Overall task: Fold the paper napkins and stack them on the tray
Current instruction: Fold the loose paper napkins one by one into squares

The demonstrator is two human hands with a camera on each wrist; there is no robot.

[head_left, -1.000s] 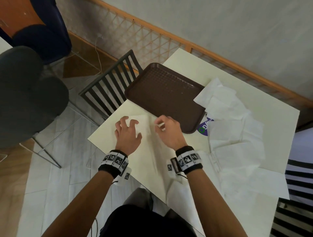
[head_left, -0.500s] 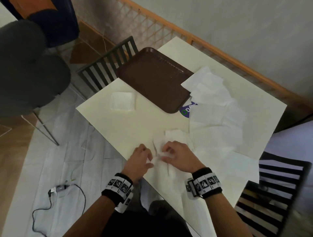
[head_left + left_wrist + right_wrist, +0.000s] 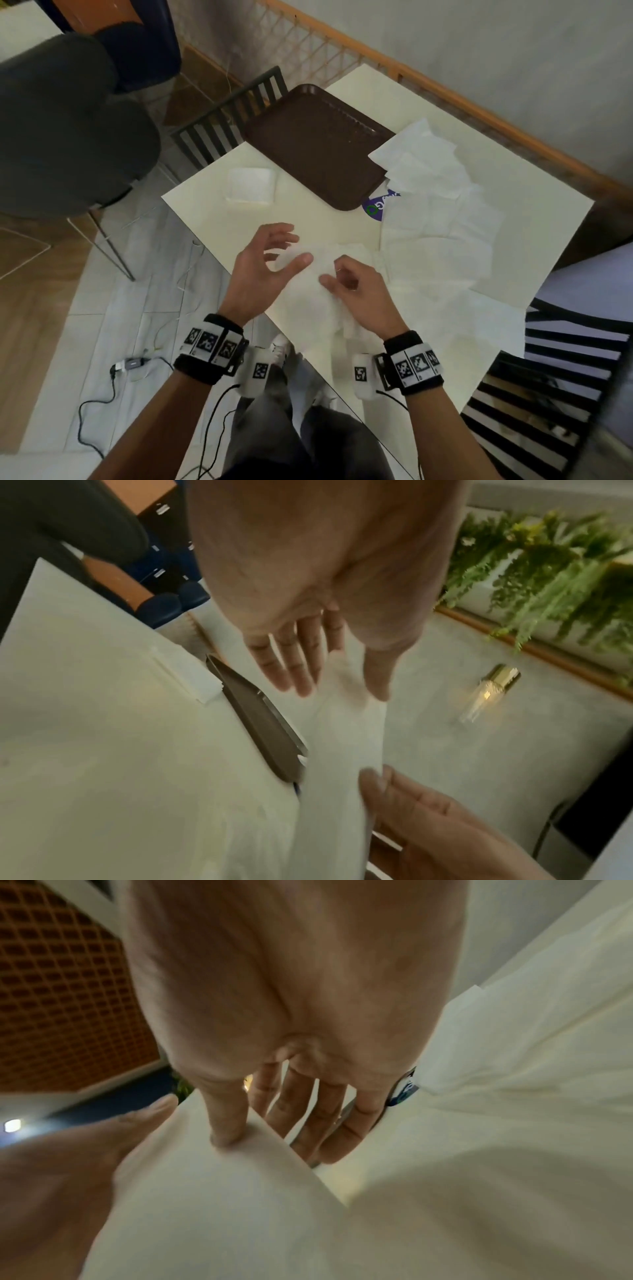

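A brown tray (image 3: 318, 147) lies bare at the table's far left. One folded white napkin (image 3: 251, 186) rests on the table beside it. Several unfolded napkins (image 3: 442, 212) are spread over the right half. Near the front edge both hands hold one crumpled napkin (image 3: 318, 284) lifted off the table. My left hand (image 3: 291, 248) has its upper corner between thumb and nearly straight fingers, as the left wrist view (image 3: 339, 693) shows. My right hand (image 3: 334, 274) pinches it lower down, the thumb (image 3: 226, 1123) pressing the paper against the fingers behind.
The cream table (image 3: 308, 219) has a purple label (image 3: 376, 205) at the tray's near corner. A black slatted chair (image 3: 233, 116) stands behind the tray, a grey chair (image 3: 68, 120) at left, a striped chair (image 3: 548, 394) at right. A cable (image 3: 130, 365) lies on the floor.
Both hands left the folded napkin by the tray and came back to the near edge. They took an unfolded napkin there and have lifted it up.
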